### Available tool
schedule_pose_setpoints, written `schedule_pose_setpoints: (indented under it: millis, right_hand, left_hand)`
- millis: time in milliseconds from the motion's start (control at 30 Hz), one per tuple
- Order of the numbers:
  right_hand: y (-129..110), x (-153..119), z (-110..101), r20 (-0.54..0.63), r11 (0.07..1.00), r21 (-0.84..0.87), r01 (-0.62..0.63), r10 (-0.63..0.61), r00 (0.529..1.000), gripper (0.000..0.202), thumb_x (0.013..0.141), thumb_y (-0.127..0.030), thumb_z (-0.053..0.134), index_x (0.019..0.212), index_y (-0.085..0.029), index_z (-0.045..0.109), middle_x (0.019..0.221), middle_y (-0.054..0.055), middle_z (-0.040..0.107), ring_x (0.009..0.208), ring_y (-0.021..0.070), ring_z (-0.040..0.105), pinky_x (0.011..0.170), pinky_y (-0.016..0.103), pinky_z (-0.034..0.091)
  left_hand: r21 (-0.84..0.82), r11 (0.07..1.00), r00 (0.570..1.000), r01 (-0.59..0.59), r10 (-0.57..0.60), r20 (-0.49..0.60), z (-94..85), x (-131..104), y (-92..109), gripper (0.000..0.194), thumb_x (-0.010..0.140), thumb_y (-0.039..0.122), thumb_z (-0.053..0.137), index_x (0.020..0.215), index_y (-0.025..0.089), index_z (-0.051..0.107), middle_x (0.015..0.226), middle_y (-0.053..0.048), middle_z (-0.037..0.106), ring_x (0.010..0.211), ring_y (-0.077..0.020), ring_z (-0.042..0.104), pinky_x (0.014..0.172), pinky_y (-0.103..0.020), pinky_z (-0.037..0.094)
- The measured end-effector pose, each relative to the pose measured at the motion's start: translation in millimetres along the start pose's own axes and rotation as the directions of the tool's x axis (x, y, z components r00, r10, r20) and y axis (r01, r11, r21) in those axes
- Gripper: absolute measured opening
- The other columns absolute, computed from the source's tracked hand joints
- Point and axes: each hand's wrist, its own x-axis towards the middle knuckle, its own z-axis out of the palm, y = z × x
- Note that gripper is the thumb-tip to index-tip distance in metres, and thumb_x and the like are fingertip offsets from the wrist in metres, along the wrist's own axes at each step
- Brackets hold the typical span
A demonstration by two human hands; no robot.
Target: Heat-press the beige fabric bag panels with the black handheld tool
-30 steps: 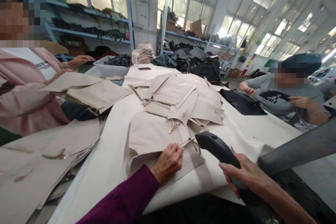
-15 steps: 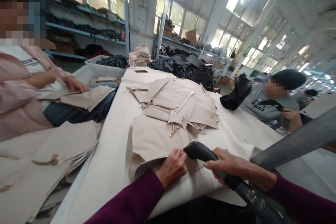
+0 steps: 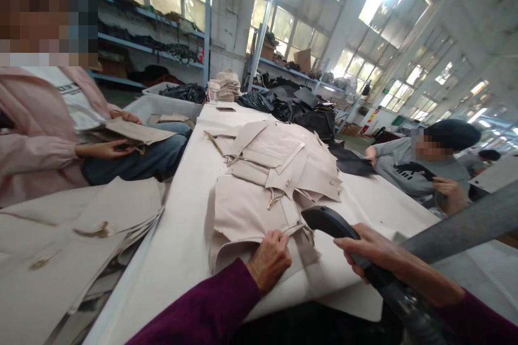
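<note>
- Cloth piece (image 3: pixel 246 215) lies on the desk (image 3: pixel 178 248), under the left hand (image 3: pixel 270 260).
- Left hand: fingers curled, pinching the cloth edge beside a thin strap (image 3: pixel 293 228).
- Right hand (image 3: pixel 370 250): wrapped tight around a dark tool handle (image 3: pixel 329 222), whose tip is just right of the left hand.

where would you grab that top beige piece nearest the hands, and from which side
Probably by its near edge, where the left hand already pinches the beige piece. That edge lies free toward the table front, while its far end is overlapped by the pile. Come from the near left, since the right hand and its black tool fill the right.
</note>
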Motion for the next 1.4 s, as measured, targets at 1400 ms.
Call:
schedule_pose_setpoints:
  millis: [1400]
  right_hand:
    - [29, -3, 64, 0.1, 0.968, 0.004, 0.249, -0.248, 0.964, 0.018, 0.075, -0.026, 0.051, 0.06, -0.017, 0.047, 0.046, -0.002, 0.052, 0.035, 0.0108, 0.051, 0.03, 0.019, 0.042]
  left_hand:
    - [0.084, 0.919, 0.922, 0.385, -0.387, 0.014, -12.9, -53, -12, 0.038, 0.082, 0.001, 0.04, 0.116, 0.002, 0.057, 0.123, -0.021, 0.059, 0.117, -0.0271, 0.053, 0.099, -0.041, 0.043]
